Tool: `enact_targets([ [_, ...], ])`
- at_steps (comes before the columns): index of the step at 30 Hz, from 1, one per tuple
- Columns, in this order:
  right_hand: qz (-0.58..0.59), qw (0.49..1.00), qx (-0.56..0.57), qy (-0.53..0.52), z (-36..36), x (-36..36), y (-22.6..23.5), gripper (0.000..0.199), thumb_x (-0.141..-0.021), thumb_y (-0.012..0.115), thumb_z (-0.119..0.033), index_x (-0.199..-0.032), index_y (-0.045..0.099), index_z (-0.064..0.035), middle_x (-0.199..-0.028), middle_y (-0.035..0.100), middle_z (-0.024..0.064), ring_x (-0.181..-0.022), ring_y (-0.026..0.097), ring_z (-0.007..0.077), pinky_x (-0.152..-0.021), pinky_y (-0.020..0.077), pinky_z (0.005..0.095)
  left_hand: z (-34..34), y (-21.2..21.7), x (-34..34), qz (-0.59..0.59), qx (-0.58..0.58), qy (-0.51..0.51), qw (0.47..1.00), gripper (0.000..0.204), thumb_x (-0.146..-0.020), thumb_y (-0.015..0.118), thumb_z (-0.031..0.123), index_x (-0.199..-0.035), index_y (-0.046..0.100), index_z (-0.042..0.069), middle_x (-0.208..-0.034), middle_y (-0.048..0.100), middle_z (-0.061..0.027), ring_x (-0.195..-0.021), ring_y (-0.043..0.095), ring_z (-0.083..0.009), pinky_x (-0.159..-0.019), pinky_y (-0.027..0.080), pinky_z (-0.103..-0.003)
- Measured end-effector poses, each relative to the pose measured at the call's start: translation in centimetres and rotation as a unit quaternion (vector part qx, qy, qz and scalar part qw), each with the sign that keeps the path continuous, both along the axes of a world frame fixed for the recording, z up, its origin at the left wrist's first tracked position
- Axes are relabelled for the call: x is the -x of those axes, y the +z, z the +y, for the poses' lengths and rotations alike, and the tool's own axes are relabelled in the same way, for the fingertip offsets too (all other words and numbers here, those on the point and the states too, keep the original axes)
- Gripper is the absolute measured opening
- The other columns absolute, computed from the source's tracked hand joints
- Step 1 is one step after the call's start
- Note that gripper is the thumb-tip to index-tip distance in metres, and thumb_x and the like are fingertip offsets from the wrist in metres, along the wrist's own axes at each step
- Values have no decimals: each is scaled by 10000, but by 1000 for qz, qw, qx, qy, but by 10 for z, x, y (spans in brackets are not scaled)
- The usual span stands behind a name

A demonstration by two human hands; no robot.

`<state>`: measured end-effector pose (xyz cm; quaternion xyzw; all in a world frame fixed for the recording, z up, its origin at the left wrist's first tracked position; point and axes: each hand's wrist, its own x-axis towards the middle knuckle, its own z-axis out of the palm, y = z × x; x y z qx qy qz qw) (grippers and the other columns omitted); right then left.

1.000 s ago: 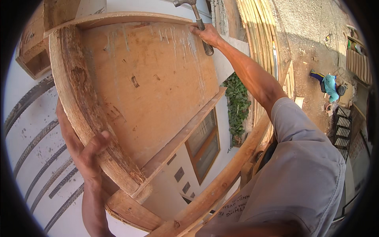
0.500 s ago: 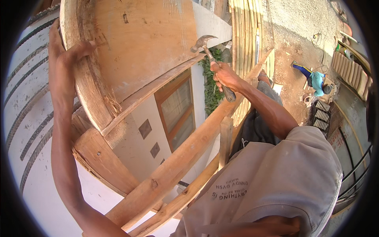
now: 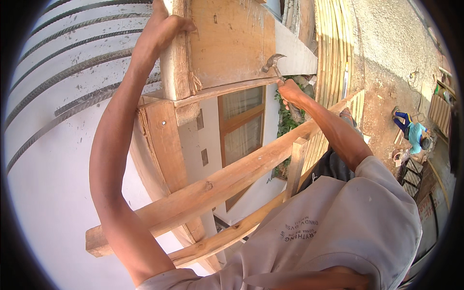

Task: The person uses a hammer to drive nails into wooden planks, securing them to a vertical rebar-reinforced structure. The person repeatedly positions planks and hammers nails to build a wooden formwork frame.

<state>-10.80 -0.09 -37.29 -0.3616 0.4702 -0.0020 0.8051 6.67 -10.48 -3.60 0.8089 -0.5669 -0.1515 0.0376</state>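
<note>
My left hand (image 3: 167, 26) is wrapped over a rough timber edge (image 3: 175, 72), its thumb on the inner side next to a plywood panel (image 3: 232, 43). That timber has splintered wood near its lower end. In my right hand (image 3: 292, 94) is a claw hammer (image 3: 274, 63), gripped by the handle with the head up. The hammer head shows in front of the panel's right lower corner; I cannot tell whether it touches. A thin wooden batten (image 3: 227, 91) runs along the panel's lower edge.
A long beam (image 3: 208, 186) and a lower pole (image 3: 232, 241) cross in front of my body, joined by a short post (image 3: 296, 164). Steel rebars (image 3: 72, 63) stick out at left. Bamboo poles (image 3: 333, 53) stand beyond. Far below, a person in blue (image 3: 414, 135) bends over the ground.
The view has shifted, so the panel, my hands and the beams appear farther right and higher. Both hands keep their grips, and the hammer stays by the panel's corner.
</note>
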Motion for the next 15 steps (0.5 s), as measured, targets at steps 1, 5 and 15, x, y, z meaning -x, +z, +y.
enact_targets([
  [1, -5, 1000, 3, -3, 2, -2, -1, 486, -1009, 416, -356, -937, 510, 116, -663, 483, 100, -463, 475, 181, -357, 443, 366, -1, -1, 2, -6, 2, 12, 1000, 771, -673, 672, 138, -1333, 338, -79, -1008, 603, -252, -897, 634, -333, -893, 487, -416],
  [5, -3, 1000, 14, -17, 3, -1, -1, 455, -992, 436, -353, -945, 518, 92, -644, 493, 100, -455, 477, 185, -362, 447, 377, -3, -6, 10, -148, 5, 44, 988, 765, -686, 648, 170, -1328, 346, -115, -1050, 579, -320, -961, 637, -421, -931, 491, -445],
  [15, 45, 998, 53, 7, 7, -10, 8, 405, -1004, 434, -319, -862, 542, 45, -625, 523, 106, -434, 506, 204, -366, 460, 386, 42, 39, 9, -247, -56, -98, 962, 829, -891, 486, 665, -1306, 486, -53, -1104, 558, -278, -977, 653, -373, -805, 551, -452],
])
